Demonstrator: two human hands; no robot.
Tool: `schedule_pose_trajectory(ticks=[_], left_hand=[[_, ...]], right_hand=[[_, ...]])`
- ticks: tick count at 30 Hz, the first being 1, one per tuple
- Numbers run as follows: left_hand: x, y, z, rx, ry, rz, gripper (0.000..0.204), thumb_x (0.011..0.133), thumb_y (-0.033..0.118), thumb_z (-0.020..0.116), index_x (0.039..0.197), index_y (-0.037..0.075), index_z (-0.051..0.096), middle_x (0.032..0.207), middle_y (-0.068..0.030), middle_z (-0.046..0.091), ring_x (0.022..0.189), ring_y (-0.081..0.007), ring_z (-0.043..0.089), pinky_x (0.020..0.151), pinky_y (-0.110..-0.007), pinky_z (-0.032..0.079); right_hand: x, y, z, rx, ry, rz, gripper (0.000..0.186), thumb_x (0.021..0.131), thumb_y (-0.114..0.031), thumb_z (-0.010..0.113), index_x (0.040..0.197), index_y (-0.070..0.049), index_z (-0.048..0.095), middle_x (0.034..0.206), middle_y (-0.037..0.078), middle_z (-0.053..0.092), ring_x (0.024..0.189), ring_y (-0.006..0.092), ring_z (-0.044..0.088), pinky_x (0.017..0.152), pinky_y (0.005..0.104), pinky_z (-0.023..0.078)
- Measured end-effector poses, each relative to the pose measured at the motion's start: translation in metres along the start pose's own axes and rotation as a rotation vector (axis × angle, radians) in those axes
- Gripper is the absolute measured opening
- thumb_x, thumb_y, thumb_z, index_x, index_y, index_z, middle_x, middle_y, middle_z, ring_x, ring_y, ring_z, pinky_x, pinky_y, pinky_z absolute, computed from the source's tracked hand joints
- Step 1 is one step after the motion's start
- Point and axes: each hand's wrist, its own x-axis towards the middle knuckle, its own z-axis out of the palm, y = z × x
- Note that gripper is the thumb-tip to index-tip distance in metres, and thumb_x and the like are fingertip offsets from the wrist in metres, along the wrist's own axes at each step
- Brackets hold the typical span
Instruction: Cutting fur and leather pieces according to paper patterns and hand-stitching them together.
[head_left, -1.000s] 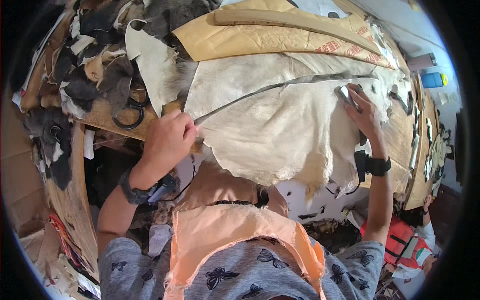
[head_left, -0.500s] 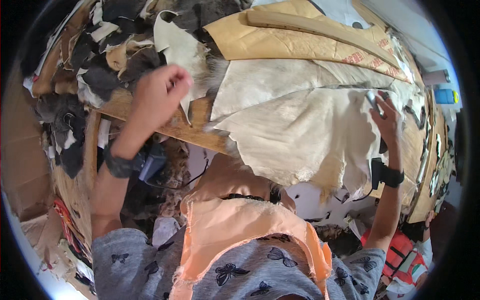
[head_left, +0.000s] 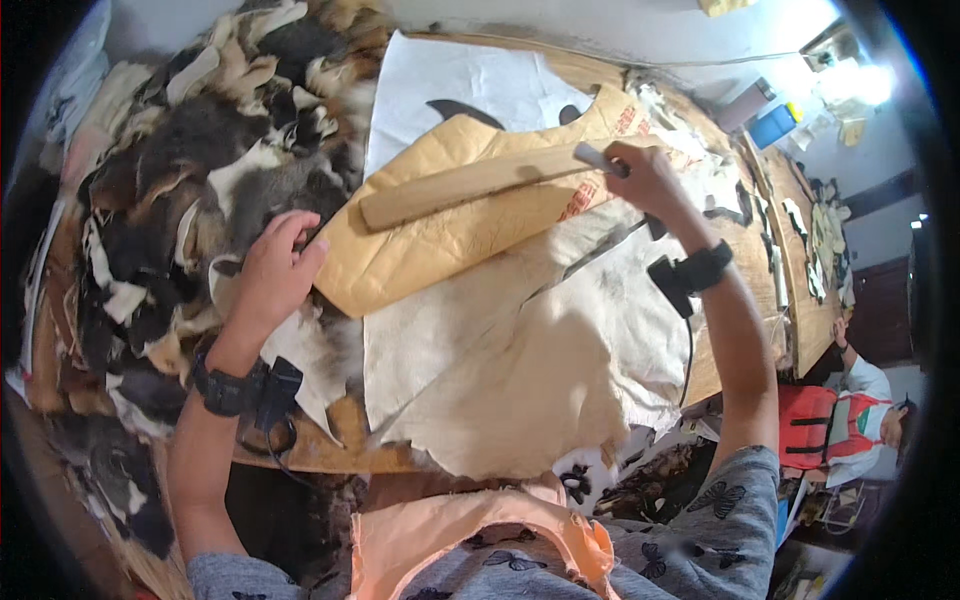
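Note:
My right hand (head_left: 640, 175) is closed on a small silver-grey tool (head_left: 597, 158); its exact kind does not show. The tool's end overlaps the right part of a long, slightly curved wooden strip (head_left: 470, 180). Under that strip lies a tan quilted-looking paper pattern (head_left: 370, 265) with red print. At the pattern's left edge is my left hand (head_left: 280, 265), thumb and fingers curved but apart. A pale hide (head_left: 490, 370) with furry edges spreads below the pattern, and a dark slit runs across it.
Dark and white fur scraps (head_left: 190, 190) are heaped on the left. A white sheet with black shapes (head_left: 460, 80) lies behind the pattern. A blue container (head_left: 775, 125) stands at the far right. Another person in a red vest (head_left: 805, 425) is at the right.
My view has tilted up toward the far side of the table. My left hand has moved to the pattern's left edge. My right hand has lifted the grey tool from the hide to the wooden strip.

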Motion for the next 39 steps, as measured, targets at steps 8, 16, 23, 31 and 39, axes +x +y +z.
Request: schedule_pose_trajectory(ticks=[8, 16, 23, 31, 39], left_hand=[[0.02, -0.006, 0.013, 0.097, -0.138, -0.092, 0.043, 0.087, 0.027, 0.049, 0.12, 0.0, 0.05, 0.115, -0.0219, 0.056, 0.105, -0.0368, 0.054, 0.089, -0.04, 0.043], [0.024, -0.018, 0.021, -0.048, -0.074, -0.216, 0.04, 0.087, 0.018, 0.051, 0.123, -0.002, 0.049, 0.107, -0.0159, 0.061, 0.099, -0.0232, 0.058, 0.086, -0.031, 0.044], [-0.032, 0.056, 0.001, -0.339, 0.046, -0.117, 0.048, 0.084, 0.003, 0.056, 0.13, 0.002, 0.043, 0.101, -0.0036, 0.059, 0.091, -0.0101, 0.054, 0.084, -0.022, 0.041], [-0.128, 0.095, 0.016, 0.209, 0.128, -0.228, 0.03, 0.075, 0.008, 0.067, 0.104, 0.005, 0.065, 0.092, -0.0028, 0.064, 0.08, -0.0122, 0.057, 0.073, -0.025, 0.045], [-0.155, 0.092, 0.043, 0.305, 0.004, -0.044, 0.026, 0.068, -0.004, 0.057, 0.083, 0.01, 0.072, 0.074, -0.0074, 0.066, 0.074, -0.0221, 0.062, 0.067, -0.03, 0.049]], right_hand=[[0.026, 0.008, 0.026, 0.101, -0.198, -0.178, 0.06, 0.068, -0.015, 0.069, 0.126, -0.015, 0.053, 0.129, 0.011, 0.05, 0.099, 0.0297, 0.06, 0.084, 0.0359, 0.048], [0.047, 0.019, 0.043, 0.064, -0.159, -0.32, 0.052, 0.071, -0.008, 0.064, 0.121, -0.006, 0.051, 0.116, 0.013, 0.056, 0.103, 0.0293, 0.057, 0.087, 0.0361, 0.046], [0.022, 0.073, -0.02, 0.18, 0.283, -0.532, 0.043, 0.078, -0.015, 0.066, 0.118, -0.003, 0.054, 0.112, 0.016, 0.056, 0.095, 0.0314, 0.058, 0.083, 0.0389, 0.046], [-0.079, 0.194, -0.121, -0.152, 0.498, -0.429, 0.048, 0.085, -0.018, 0.064, 0.13, -0.01, 0.049, 0.132, 0.013, 0.048, 0.109, 0.0188, 0.053, 0.081, 0.0265, 0.048], [-0.162, 0.243, -0.131, -0.217, 0.258, 0.33, 0.05, 0.086, -0.021, 0.062, 0.132, -0.012, 0.046, 0.131, 0.009, 0.05, 0.109, 0.0168, 0.055, 0.085, 0.0279, 0.047]])
